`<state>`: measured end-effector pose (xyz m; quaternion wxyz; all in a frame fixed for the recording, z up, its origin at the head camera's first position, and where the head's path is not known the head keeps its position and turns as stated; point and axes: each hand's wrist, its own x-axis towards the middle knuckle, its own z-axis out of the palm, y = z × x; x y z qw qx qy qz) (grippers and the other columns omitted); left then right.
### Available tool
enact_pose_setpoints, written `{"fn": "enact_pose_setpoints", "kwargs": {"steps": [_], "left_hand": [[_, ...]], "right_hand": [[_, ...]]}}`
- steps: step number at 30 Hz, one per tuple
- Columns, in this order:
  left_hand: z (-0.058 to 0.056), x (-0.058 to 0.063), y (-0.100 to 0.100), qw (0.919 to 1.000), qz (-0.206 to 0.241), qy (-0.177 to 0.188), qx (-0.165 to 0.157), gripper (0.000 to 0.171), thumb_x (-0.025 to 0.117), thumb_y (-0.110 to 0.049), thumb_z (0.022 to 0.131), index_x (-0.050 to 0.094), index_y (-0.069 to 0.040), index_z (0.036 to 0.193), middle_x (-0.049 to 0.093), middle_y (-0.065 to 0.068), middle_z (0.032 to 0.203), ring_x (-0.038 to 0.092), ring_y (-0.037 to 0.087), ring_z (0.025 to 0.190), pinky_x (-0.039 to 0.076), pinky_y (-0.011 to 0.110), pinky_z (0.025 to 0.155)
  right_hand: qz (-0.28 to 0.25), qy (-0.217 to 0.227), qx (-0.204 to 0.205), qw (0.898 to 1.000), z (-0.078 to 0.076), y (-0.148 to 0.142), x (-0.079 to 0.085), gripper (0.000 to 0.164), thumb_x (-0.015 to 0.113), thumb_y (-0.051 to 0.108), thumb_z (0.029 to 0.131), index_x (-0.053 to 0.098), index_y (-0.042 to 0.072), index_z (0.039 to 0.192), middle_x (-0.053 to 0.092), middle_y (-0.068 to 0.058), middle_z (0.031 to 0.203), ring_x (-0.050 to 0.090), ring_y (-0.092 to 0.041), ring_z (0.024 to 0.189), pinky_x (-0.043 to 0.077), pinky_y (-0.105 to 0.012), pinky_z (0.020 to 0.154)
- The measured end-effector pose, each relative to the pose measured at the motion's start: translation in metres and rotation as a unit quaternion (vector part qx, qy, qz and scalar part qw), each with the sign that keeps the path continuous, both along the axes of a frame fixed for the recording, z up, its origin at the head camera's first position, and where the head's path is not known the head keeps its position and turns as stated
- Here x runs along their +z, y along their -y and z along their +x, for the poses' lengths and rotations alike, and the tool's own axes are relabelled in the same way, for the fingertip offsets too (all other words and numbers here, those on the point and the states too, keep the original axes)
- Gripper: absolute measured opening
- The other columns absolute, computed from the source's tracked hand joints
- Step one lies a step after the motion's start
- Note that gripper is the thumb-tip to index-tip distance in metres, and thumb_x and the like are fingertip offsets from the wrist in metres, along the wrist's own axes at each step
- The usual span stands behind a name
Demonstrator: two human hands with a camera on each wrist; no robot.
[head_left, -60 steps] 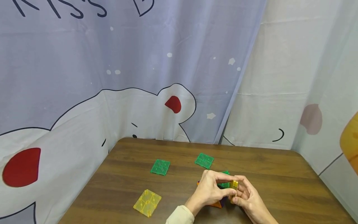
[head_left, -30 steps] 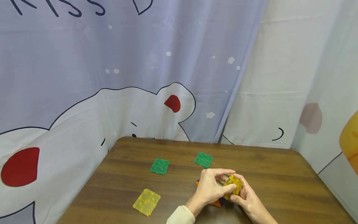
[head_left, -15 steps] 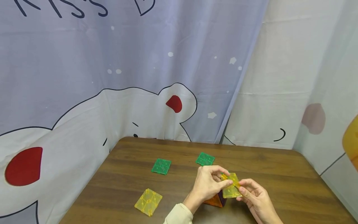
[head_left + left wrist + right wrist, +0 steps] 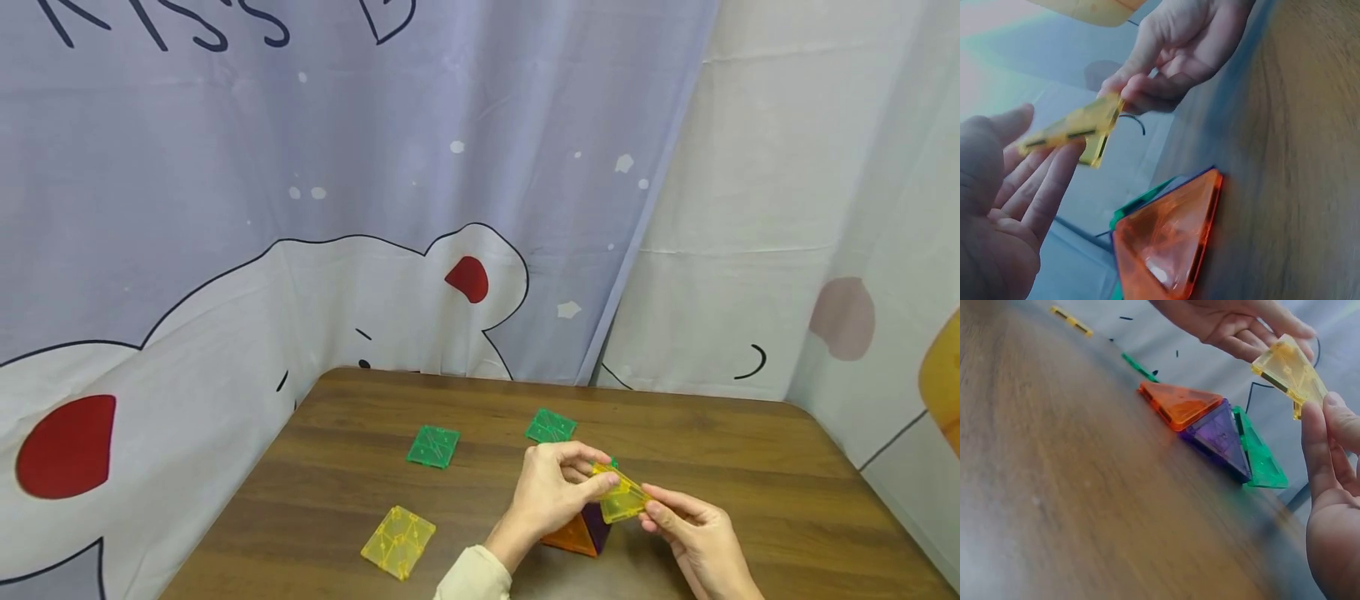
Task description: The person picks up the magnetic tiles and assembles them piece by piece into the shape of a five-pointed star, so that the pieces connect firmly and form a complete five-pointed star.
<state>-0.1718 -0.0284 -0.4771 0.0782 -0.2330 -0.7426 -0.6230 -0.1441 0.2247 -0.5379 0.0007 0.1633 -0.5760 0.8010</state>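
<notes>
Two yellow magnetic tiles, joined along an edge at an angle, are up off the table between both hands. My right hand pinches a corner of them between thumb and fingertips. In the left wrist view, my left hand has its fingers stretched beneath the tiles, touching their underside, with the thumb raised apart. Just below stands a small build of magnetic tiles: an orange triangle, a purple triangle and a green triangle lean together. The left hand partly hides it in the head view.
Flat on the wooden table lie a yellow tile at the left and two green tiles, one farther back and one behind the left hand. A printed curtain hangs behind the table's far edge.
The yellow tiles have been turned over and spread from a compact stack into an angled pair. My right hand has moved slightly right, while the orange and purple build has come more into view.
</notes>
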Motion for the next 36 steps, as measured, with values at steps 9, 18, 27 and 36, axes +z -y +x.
{"fn": "enact_pose_setpoints", "kwargs": {"steps": [9, 18, 27, 36], "left_hand": [[-0.007, -0.014, 0.057, 0.9857, -0.156, -0.062, -0.012, 0.067, 0.098, -0.036, 0.089, 0.068, -0.031, 0.148, 0.069, -0.01, 0.142, 0.067, 0.016, 0.127, 0.06, 0.041, 0.105], [-0.008, -0.034, 0.07, 0.9364, -0.331, -0.089, -0.075, 0.102, 0.107, -0.041, 0.074, 0.056, -0.032, 0.162, 0.054, -0.005, 0.163, 0.05, 0.018, 0.148, 0.048, 0.048, 0.122], [-0.005, -0.039, 0.062, 0.9205, -0.379, -0.094, -0.003, 0.091, 0.106, -0.049, 0.073, 0.067, -0.034, 0.153, 0.063, -0.01, 0.14, 0.059, 0.01, 0.129, 0.055, 0.038, 0.111], [-0.003, -0.039, 0.057, 0.917, -0.38, -0.101, 0.068, 0.088, 0.102, -0.06, 0.072, 0.072, -0.024, 0.147, 0.063, -0.002, 0.123, 0.058, 0.01, 0.11, 0.059, 0.033, 0.101]], "right_hand": [[-0.04, -0.007, 0.07, 0.997, 0.002, -0.014, -0.004, 0.041, 0.051, -0.012, 0.112, 0.079, 0.005, 0.136, 0.08, -0.002, 0.121, 0.08, -0.012, 0.102, 0.062, -0.025, 0.095], [-0.014, 0.045, 0.132, 0.99, 0.001, -0.028, -0.006, 0.045, 0.05, -0.008, 0.114, 0.081, 0.018, 0.135, 0.079, 0.001, 0.125, 0.077, -0.008, 0.105, 0.061, -0.024, 0.099], [0.012, 0.044, 0.121, 0.992, -0.004, -0.034, -0.007, 0.043, 0.051, -0.008, 0.114, 0.079, 0.016, 0.137, 0.079, 0.002, 0.125, 0.077, -0.01, 0.105, 0.062, -0.025, 0.098], [0.043, 0.052, 0.092, 0.993, -0.006, -0.033, -0.007, 0.037, 0.055, -0.007, 0.112, 0.077, 0.009, 0.138, 0.079, -0.001, 0.128, 0.077, -0.012, 0.105, 0.063, -0.028, 0.097]]}}
